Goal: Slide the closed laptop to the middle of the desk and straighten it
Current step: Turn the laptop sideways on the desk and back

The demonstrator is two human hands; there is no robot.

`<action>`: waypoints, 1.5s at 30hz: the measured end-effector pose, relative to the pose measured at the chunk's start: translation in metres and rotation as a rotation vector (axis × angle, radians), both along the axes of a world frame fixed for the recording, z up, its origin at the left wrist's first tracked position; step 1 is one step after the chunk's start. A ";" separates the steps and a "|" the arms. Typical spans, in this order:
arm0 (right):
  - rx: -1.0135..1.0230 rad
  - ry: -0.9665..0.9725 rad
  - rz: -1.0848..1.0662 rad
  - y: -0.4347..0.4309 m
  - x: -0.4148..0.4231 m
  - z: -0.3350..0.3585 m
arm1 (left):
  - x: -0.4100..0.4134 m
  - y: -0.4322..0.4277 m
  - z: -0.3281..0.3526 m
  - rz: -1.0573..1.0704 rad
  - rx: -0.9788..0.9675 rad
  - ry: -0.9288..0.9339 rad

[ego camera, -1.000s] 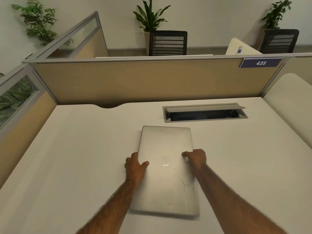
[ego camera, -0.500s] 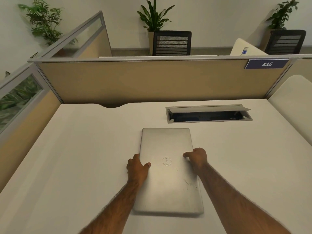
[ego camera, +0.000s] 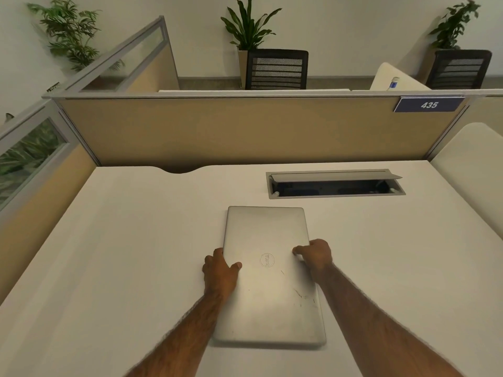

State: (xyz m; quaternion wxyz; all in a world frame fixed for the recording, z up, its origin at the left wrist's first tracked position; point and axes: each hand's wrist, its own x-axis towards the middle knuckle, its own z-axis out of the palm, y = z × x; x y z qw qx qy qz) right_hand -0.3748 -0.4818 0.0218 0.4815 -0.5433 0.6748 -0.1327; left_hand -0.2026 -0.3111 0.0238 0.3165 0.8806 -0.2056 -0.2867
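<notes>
We see the closed silver laptop (ego camera: 269, 278) lying flat on the pale counter (ego camera: 109, 268), near its middle, with one short edge toward us and the other pointing at the back panel (ego camera: 245, 131). Its long sides run nearly straight away from us, leaning only a little. The round logo on the lid sits between the two hands.

Our left hand (ego camera: 221, 272) grips the laptop's left long edge: the thumb lies on top of the lid and the fingers (ego camera: 211, 261) curl down around the side. Our right hand (ego camera: 315, 254) grips the right long edge in the same way, its thumb on the lid and the knuckles bent over the rim. Both hands are clenched on the laptop, roughly at mid-length, and both forearms reach in from the bottom.

Beyond the laptop, apart from it, a cable box (ego camera: 334, 185) is set into the counter with its lid tilted up. A blue sign (ego camera: 428, 104) reading 435 hangs on the back panel, and behind that stand chairs (ego camera: 276, 69) and potted plants (ego camera: 249, 25).
</notes>
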 end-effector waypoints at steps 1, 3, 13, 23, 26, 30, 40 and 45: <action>0.004 0.003 -0.004 0.000 0.001 0.000 | 0.000 -0.001 0.001 0.000 0.005 0.003; 0.006 0.006 -0.018 0.000 0.003 0.000 | 0.000 0.000 0.002 -0.001 0.012 0.005; -0.028 0.050 -0.011 -0.005 0.007 -0.005 | -0.007 0.001 0.006 0.031 0.004 0.013; -0.062 -0.009 0.085 -0.018 0.010 0.009 | -0.036 0.001 0.012 0.147 0.012 0.021; -0.056 0.014 0.102 -0.021 0.010 0.011 | -0.043 0.003 0.011 0.168 0.010 0.039; -0.054 0.036 0.128 -0.022 0.011 0.012 | -0.048 0.005 0.009 0.185 0.018 0.054; -0.054 0.085 0.196 -0.027 0.023 0.012 | -0.052 0.008 0.009 0.218 0.044 0.074; -0.055 0.098 0.222 -0.033 0.030 0.012 | -0.054 0.009 0.008 0.233 0.053 0.084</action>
